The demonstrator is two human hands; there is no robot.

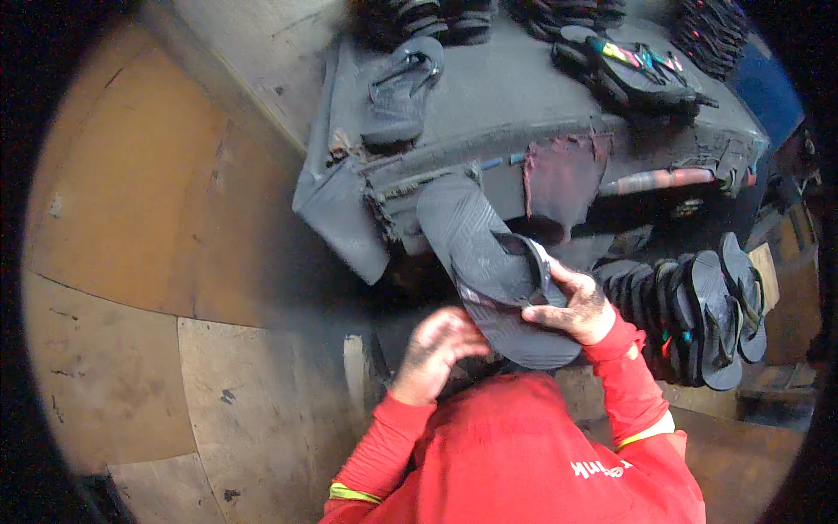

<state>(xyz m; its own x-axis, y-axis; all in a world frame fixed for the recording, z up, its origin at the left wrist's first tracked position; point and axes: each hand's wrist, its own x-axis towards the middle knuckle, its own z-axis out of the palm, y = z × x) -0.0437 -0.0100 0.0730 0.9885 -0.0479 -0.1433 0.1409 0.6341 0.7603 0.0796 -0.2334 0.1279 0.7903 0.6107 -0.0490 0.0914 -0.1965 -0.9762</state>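
One sandal [491, 272], the right grip [578, 306] clamped on it, left grip [438, 348] too blurred to tell.

The held flip-flop [480, 253] had a matt, rubber-like sole with a finely grooved surface. The tabletop [511, 87] was matt and dust-coated; the cloth patch [563, 179] at its edge was rough and frayed. The brown panels [148, 210] appeared wooden, smooth but scuffed. The red shirt [497, 445] was matt cloth.

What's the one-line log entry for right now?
right hand: holding flip-flop | left hand: by its edge, contact unclear | bench: other flip-flops on top
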